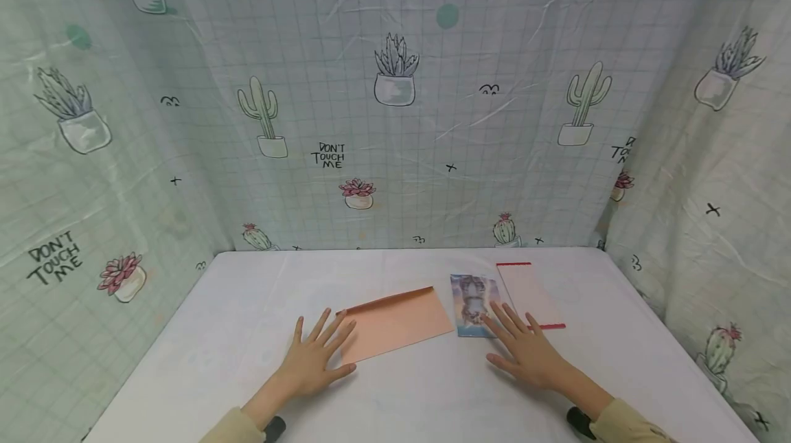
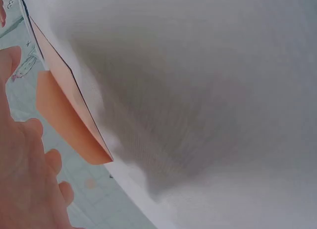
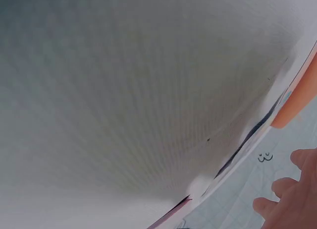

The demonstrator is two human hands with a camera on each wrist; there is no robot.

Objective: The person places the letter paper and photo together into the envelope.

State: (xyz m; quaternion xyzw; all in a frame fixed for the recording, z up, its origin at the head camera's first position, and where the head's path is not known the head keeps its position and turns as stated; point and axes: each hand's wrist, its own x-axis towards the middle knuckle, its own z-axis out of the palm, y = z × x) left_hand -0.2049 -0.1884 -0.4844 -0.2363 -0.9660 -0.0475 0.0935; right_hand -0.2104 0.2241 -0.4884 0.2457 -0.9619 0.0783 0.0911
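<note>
Overall, we observe a cactus-print backdrop [image 1: 334,106], then a white table [image 1: 420,395] bearing an orange envelope [image 1: 395,326]. At the envelope's left end we find the left hand [image 1: 314,358], fingers spread apart; whether they touch it we cannot tell. Right of the envelope we note the right hand [image 1: 526,352], its fingers likewise apart; then, on that same side, a red-edged sheet [image 1: 531,290] and, just beside the envelope, a picture card [image 1: 472,295].
</note>
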